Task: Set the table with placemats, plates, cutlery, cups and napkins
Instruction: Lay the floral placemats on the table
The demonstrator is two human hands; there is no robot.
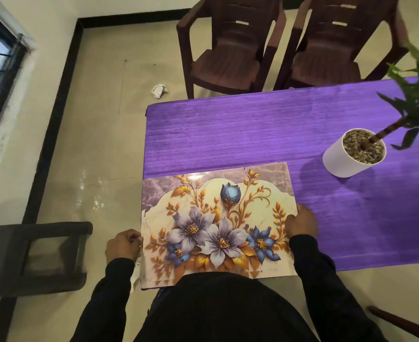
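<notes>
Gripping the floral placemat stack (218, 225) at both side edges, left hand (123, 245) and right hand (302, 224); purple table (252, 129) holds no plates, cutlery, cups, napkins yet.

one placemat (218, 225), one potted plant (354, 154), two brown chairs (228, 45), two hands (123, 245).

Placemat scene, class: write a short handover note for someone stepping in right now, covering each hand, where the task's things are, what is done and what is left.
Left hand: fingers curled, pinching the floral placemat's left edge.
Right hand: gripping its right edge.
The placemat sits at the near left corner of the purple table, its far edge on the cloth; whether it lies fully flat cannot be told.
A white potted plant stands to the right.
Done: first placemat nearly placed.
Left: release it, then the other placemats, plates, cutlery, cups and napkins; none of these are in view.
</notes>
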